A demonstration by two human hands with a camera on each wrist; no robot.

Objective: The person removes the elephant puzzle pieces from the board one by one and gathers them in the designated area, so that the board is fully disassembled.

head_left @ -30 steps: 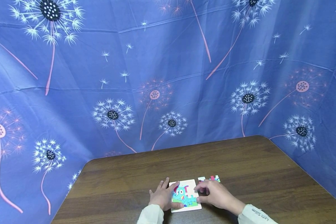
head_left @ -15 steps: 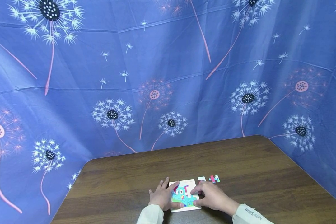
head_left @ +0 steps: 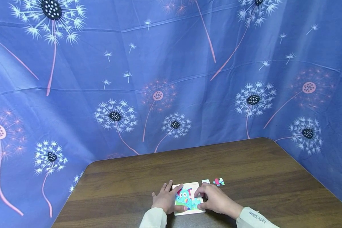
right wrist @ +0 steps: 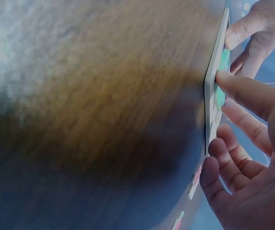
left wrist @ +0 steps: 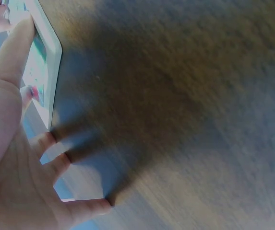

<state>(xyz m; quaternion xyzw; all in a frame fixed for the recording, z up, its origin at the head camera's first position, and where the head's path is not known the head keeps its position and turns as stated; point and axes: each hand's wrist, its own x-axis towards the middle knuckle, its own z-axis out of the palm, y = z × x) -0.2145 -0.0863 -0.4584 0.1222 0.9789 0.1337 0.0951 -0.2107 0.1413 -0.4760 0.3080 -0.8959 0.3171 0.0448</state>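
A jigsaw board (head_left: 189, 184) with a pale frame and a blue cartoon animal on green lies near the table's front edge. My left hand (head_left: 164, 201) rests at its left side, thumb and index finger on the board, the other fingers spread onto the table. In the left wrist view the left hand (left wrist: 17, 163) has straight fingers. My right hand (head_left: 215, 199) is over the board's right part, thumb and index finger curled at a blue puzzle piece (head_left: 198, 200). The right wrist view shows the right hand's thumb (right wrist: 238, 86) touching the board (right wrist: 209, 96); its remaining fingers are bent.
Beyond the board's upper right corner lie a mostly white puzzle piece (head_left: 205, 181) and a red, blue and white puzzle piece (head_left: 218, 181). The brown wooden table (head_left: 148, 171) extends around them. A blue dandelion-patterned cloth (head_left: 171, 79) hangs behind the table.
My right hand has moved left, from the board's right edge onto its picture, and then stays there. The left hand keeps its place. The two loose pieces show more fully.
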